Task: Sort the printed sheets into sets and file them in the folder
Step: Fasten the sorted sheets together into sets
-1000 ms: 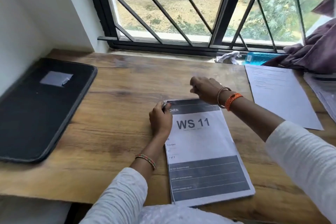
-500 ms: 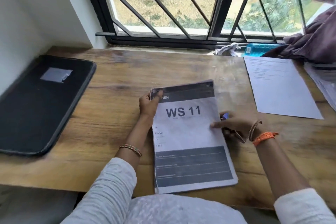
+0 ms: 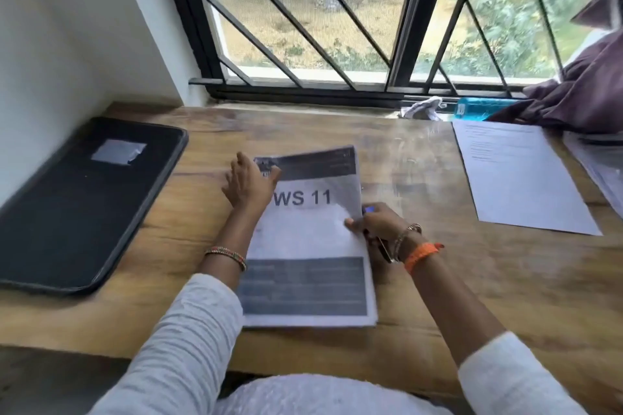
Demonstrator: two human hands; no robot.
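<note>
Closed black folder (image 3: 84,205) lies left on the surface (image 3: 472,296); contents hidden.
Left hand (image 3: 249,185) spread on the sheets (image 3: 310,246); right hand (image 3: 381,226) pinches their edge, blurred.

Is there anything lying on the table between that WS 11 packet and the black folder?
Nothing visible: only bare table lies between the WS 11 packet and the closed black folder, apart from the left hand at the packet's top-left corner.
</note>
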